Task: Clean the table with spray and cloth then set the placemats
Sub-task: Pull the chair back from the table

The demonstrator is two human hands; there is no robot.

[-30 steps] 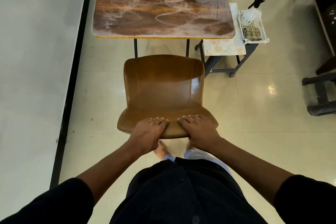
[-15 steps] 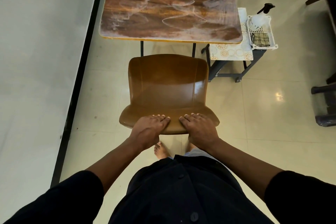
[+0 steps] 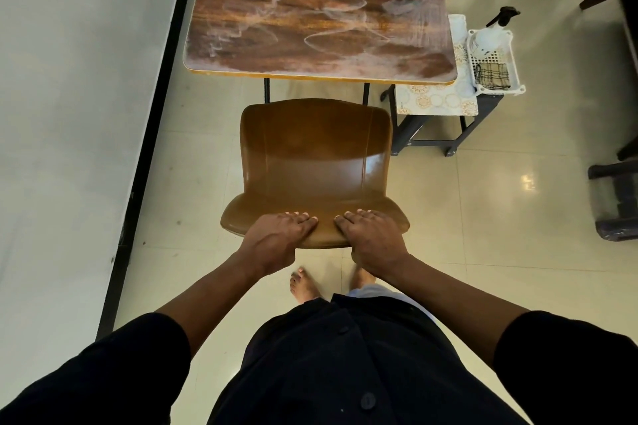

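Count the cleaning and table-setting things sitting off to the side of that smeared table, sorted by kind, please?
Spray bottles: 1, spray bottle standing in the white basket
Cloths: 1, checked cloth in that basket
Baskets: 1
Placemats: at least 1, patterned placemat on the side stand; a stack cannot be ruled out
Total: 4

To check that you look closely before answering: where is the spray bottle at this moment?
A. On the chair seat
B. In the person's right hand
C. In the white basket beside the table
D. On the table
C: the spray bottle stands in the white basket with the checked cloth, to the right of the table; both hands grip the chair back.
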